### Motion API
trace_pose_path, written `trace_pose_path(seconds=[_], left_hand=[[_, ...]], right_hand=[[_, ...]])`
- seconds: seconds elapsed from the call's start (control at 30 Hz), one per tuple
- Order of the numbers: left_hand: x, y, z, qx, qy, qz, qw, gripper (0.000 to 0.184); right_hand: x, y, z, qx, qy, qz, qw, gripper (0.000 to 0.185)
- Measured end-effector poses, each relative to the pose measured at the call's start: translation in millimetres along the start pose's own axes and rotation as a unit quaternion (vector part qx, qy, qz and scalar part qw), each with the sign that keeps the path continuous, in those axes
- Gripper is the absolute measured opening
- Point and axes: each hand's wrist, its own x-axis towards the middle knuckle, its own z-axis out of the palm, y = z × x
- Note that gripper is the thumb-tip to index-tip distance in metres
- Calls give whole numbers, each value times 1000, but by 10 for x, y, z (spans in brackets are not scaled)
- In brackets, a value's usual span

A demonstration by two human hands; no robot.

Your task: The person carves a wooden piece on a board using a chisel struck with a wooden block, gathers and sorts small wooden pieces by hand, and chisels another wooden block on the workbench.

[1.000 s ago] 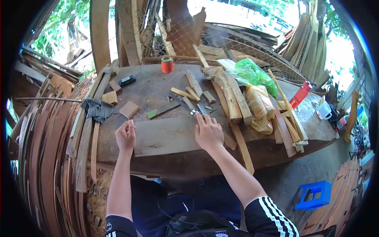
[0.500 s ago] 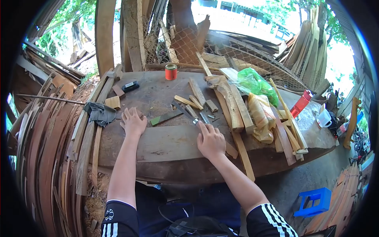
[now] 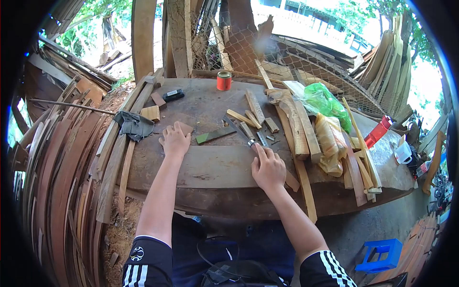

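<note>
My left hand (image 3: pixel 175 141) lies over a flat brown wood block (image 3: pixel 184 127), its fingers apart on the block's near left side. Closed round the handle of a knife (image 3: pixel 238 130), my right hand (image 3: pixel 268 166) rests at the middle of the table (image 3: pixel 215 167); the blade points up and to the left. Between the hands is a dark flat bar with a green end (image 3: pixel 215 135). Small wood sticks (image 3: pixel 244 117) and a metal ruler (image 3: pixel 262 138) lie just beyond my right hand.
An orange can (image 3: pixel 224 81) stands at the back, with a black object (image 3: pixel 173 95) to its left. Long wood pieces (image 3: pixel 287 129), a yellow wrapped bundle (image 3: pixel 330 143), a green bag (image 3: pixel 326 103) and a red bottle (image 3: pixel 378 131) are on the right. A blue stool (image 3: pixel 380 256) stands below.
My left hand has gone from closed, near the block, to spread over it. My right hand keeps hold of the knife, whose blade now shows clearly. The view has shifted.
</note>
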Motion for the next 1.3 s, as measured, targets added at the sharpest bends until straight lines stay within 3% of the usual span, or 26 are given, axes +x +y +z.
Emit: trace_pose_path(seconds=[0.37, 0.57, 0.77, 1.17, 1.3], left_hand=[[-117, 52, -46, 19, 128, 147, 981, 59], [-114, 42, -7, 20, 154, 156, 976, 53], [-113, 50, -42, 2, 108, 143, 984, 53], [-122, 49, -37, 1, 120, 137, 983, 55], [-131, 62, -81, -18, 72, 104, 992, 59]], right_hand=[[-2, -29, -39, 15, -2, 5, 1000, 43], [-7, -6, -11, 9, 18, -6, 1000, 43], [-4, -7, -17, 15, 15, -3, 1000, 44], [-8, -9, -27, 18, 24, -6, 1000, 44], [-14, 5, 2, 11, 25, -9, 1000, 43]])
